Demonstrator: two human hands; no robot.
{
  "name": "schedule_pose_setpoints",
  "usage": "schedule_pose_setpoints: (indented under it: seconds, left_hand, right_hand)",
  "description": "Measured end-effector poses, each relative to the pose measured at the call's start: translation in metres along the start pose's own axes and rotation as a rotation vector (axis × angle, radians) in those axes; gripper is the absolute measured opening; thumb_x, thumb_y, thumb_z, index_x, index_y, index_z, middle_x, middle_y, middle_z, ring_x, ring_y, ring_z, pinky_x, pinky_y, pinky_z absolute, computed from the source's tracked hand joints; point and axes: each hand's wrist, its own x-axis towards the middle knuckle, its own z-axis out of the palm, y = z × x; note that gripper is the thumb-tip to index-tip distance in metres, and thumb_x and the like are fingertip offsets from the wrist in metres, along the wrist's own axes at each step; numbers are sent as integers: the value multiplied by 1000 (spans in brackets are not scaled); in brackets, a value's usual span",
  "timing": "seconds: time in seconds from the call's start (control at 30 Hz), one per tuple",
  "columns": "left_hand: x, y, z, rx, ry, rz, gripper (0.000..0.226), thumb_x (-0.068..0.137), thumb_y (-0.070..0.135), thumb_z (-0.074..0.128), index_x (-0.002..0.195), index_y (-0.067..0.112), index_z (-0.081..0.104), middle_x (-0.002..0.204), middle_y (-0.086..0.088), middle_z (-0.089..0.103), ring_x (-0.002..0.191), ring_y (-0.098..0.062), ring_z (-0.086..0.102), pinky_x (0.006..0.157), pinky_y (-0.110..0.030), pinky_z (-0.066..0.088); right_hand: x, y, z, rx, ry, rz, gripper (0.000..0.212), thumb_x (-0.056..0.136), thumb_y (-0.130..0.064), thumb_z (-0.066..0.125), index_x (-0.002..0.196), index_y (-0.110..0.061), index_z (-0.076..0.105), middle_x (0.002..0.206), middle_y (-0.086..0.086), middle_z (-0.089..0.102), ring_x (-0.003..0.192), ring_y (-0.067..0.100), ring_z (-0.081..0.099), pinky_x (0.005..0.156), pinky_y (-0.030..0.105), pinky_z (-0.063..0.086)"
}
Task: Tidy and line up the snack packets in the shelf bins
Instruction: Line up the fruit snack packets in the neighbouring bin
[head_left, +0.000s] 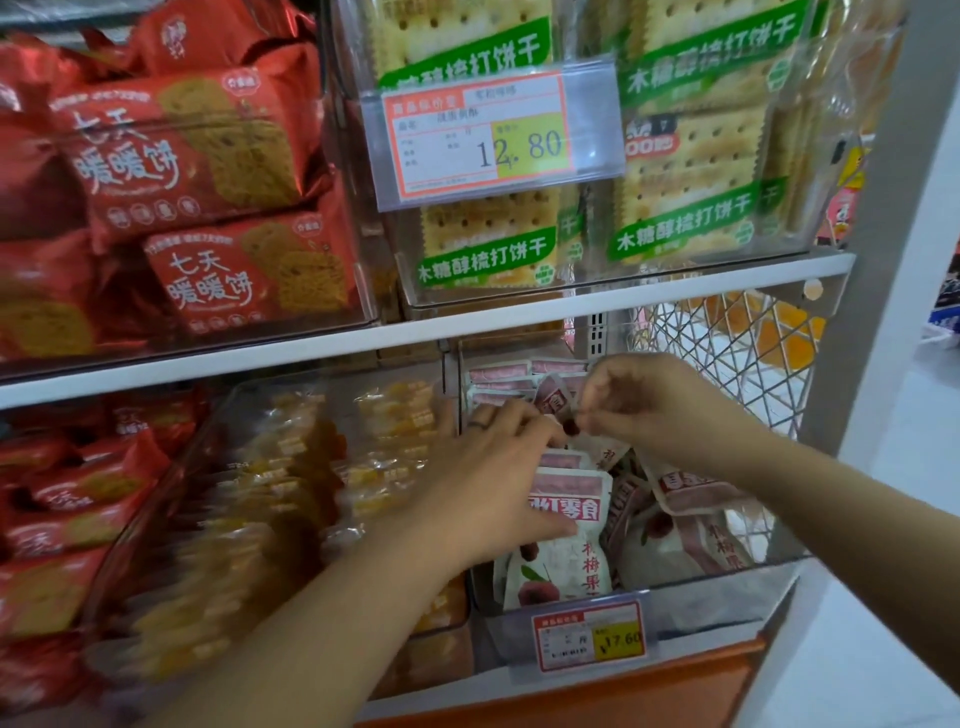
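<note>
Small white and dark-red plum snack packets (569, 571) fill a clear plastic bin (727, 582) on the lower shelf at the right. My left hand (493, 467), with a ring on one finger, lies over a row of upright packets (569, 493), fingers spread and thumb against the front one. Above the back of the bin, my right hand (649, 400) pinches one small packet (553, 402) by its edge. More packets (501, 376) stand stacked flat at the bin's back. Packets on the right side (691, 525) lie loose and tilted.
To the left stands a clear bin of yellow wrapped cakes (291, 493), then red biscuit packs (62, 519). The upper shelf holds red biscuit packs (197, 156) and green-labelled crackers (691, 156) behind a price tag (478, 135). A wire mesh panel (737, 353) closes the right side.
</note>
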Motion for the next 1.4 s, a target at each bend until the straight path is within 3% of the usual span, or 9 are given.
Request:
schedule_pose_setpoints:
  seconds: [0.13, 0.23, 0.4, 0.6, 0.83, 0.93, 1.17, 1.23, 1.4]
  left_hand:
    - [2, 1, 0, -65, -82, -4, 49, 79, 57, 64, 118, 36, 44, 142, 14, 21, 134, -15, 24, 113, -51, 19]
    - [3, 2, 1, -49, -172, -13, 57, 79, 59, 61, 127, 35, 41, 149, 17, 7, 140, -17, 9, 114, -53, 15]
    - [3, 6, 6, 64, -176, -15, 84, 68, 74, 61, 136, 34, 33, 151, 12, 2, 142, -22, 2, 115, -54, -4]
    - [0, 4, 6, 166, -110, 4, 79, 71, 69, 62, 133, 26, 39, 145, 3, 16, 138, -24, 19, 116, -54, 3]
    - [-5, -11, 2, 135, -83, -73, 76, 73, 64, 61, 136, 32, 35, 136, 6, 25, 130, -19, 29, 116, -49, 5]
    - [-4, -9, 0, 123, -79, -107, 71, 73, 59, 63, 134, 32, 36, 135, 5, 28, 130, -20, 31, 115, -51, 10]
    - [-3, -3, -3, 95, -113, -126, 63, 76, 45, 68, 128, 28, 37, 135, 2, 28, 126, -22, 37, 111, -54, 20]
    - [-4, -3, -3, 77, -124, -127, 62, 77, 43, 68, 128, 27, 36, 135, 1, 26, 128, -24, 34, 112, -54, 19]
    - [-6, -5, -1, 4, -103, -118, 59, 77, 39, 70, 124, 25, 37, 132, 3, 25, 125, -22, 32, 105, -47, 32]
  right_hand:
    - [-10, 8, -25, -438, -317, 108, 15, 81, -15, 67, 84, -29, 66, 76, -18, 63, 66, -5, 58, 67, 8, 45]
    - [-17, 26, -8, -684, -426, 148, 35, 82, -35, 65, 117, -28, 61, 101, -13, 63, 85, 5, 56, 85, 22, 47]
    - [-15, 36, 13, -672, -390, 129, 36, 73, -54, 65, 98, -28, 68, 89, -9, 66, 82, 12, 61, 73, 29, 50]
    - [-18, 25, -1, -575, -367, 128, 14, 78, -32, 71, 73, -20, 75, 62, -12, 63, 55, 0, 56, 62, 14, 45]
    - [-42, -4, -48, -356, -60, 81, 21, 75, -23, 75, 58, -26, 62, 53, -14, 62, 53, -3, 58, 52, 8, 40]
    - [-57, -10, -49, -534, 32, 10, 31, 73, -20, 72, 54, -32, 51, 55, -14, 56, 54, 2, 53, 52, 11, 37]
    - [-67, -21, -32, -1027, -206, 90, 18, 78, -23, 52, 60, -19, 50, 82, -5, 46, 82, 16, 46, 68, 24, 40]
    - [-63, -26, -23, -1038, -259, 45, 17, 78, -24, 50, 61, -20, 48, 85, -5, 46, 82, 16, 43, 73, 22, 32]
    - [-33, -14, 6, -725, -467, 75, 21, 91, -21, 51, 99, -19, 70, 98, -1, 68, 81, 13, 58, 82, 25, 48]
